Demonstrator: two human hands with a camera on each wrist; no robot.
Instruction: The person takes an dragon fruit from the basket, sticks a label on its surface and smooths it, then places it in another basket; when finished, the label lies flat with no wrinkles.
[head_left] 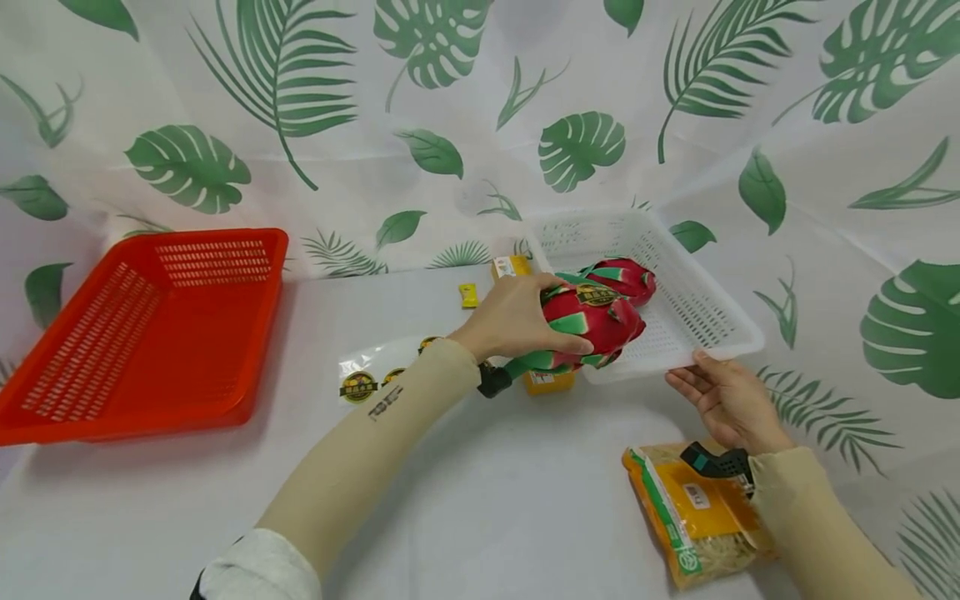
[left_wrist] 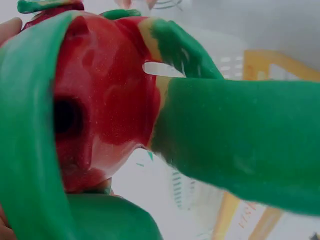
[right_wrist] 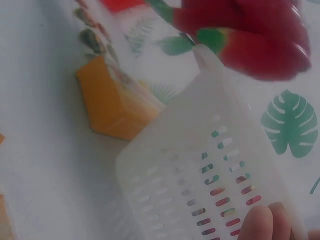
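Note:
My left hand (head_left: 525, 315) grips a red dragon fruit (head_left: 611, 329) with green scales, held over the near left side of a white perforated basket (head_left: 690, 242). A second dragon fruit (head_left: 639, 282) shows behind it, inside the basket. In the left wrist view the held fruit (left_wrist: 110, 85) fills much of the frame, and its scales hide most of the hand. My right hand (head_left: 731, 404) pinches the basket's near right rim, thumb on top. The right wrist view shows its fingertips (right_wrist: 257, 225) against the basket wall (right_wrist: 175, 155).
A red basket (head_left: 202, 350) stands on the left. An orange-yellow box (head_left: 551, 383) sits beside the white basket, partly hidden by my left hand. Near it lie a small yellow packet (head_left: 468, 295) and a clear sheet with round labels (head_left: 358, 386). An orange food bag (head_left: 693, 508) lies near my right wrist.

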